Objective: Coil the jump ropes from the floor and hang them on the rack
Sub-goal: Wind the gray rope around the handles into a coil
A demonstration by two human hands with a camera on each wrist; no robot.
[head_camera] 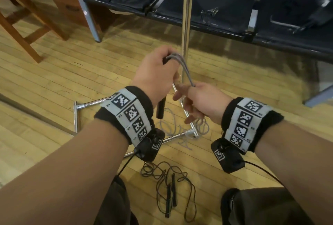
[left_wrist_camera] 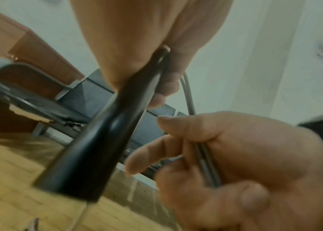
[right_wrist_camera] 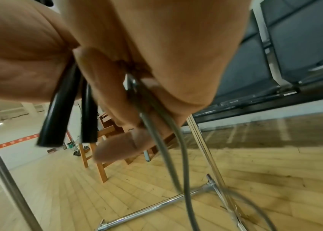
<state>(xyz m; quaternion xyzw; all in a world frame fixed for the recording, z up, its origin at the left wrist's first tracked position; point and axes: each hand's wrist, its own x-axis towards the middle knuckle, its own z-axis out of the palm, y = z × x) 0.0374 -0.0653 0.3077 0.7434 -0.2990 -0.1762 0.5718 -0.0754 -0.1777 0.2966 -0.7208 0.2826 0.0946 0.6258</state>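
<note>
At six o'clock, nearest the viewer, a black jump rope lies loose on the wooden floor, not yet picked up. At centre, the left hand is closed around the grey jump rope's black handles, several strands bunched at its top. Just at three o'clock of it, the right hand pinches those grey cord strands; the slack trails down over the rack's chrome base. Its upright pole rises toward twelve o'clock. Even loops, drawn with steady tension, would probably coil neatly.
</note>
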